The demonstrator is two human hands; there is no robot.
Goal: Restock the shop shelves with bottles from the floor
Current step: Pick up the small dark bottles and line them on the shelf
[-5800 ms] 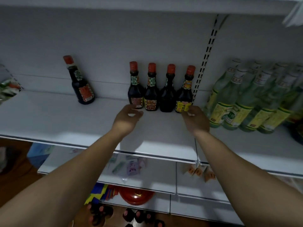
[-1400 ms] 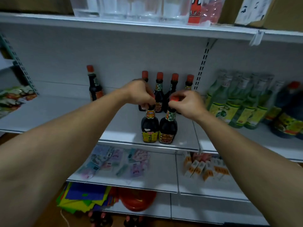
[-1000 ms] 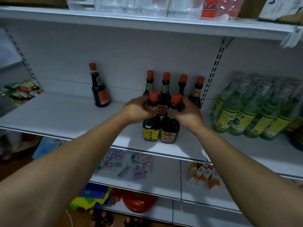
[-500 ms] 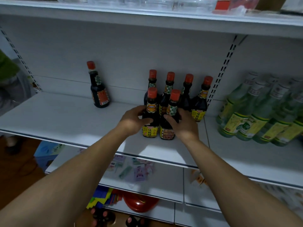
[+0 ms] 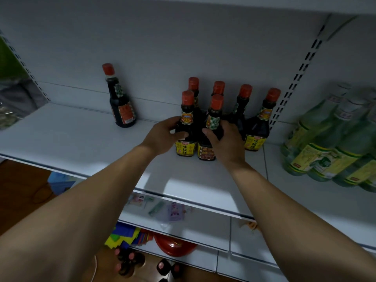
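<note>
Two dark sauce bottles with red caps stand upright side by side on the white shelf (image 5: 85,143). My left hand (image 5: 162,135) grips the left bottle (image 5: 186,127) around its body. My right hand (image 5: 225,143) wraps the right bottle (image 5: 213,121). Directly behind them a row of several matching bottles (image 5: 258,125) lines the back wall. One more dark bottle (image 5: 120,106) stands alone further left. Several red-capped bottles (image 5: 130,259) lie on the floor below.
Green glass bottles (image 5: 325,151) crowd the shelf's right side beyond the slotted upright (image 5: 301,72). The lower shelf holds small packets (image 5: 162,208); under it sit a red bowl (image 5: 173,244) and coloured papers (image 5: 126,235). Bagged goods (image 5: 8,117) are at far left.
Both bottles came down onto the shelf's front part, then slid back against the rear row. My hands dropped from the caps to the bottle bodies and still hold them.
</note>
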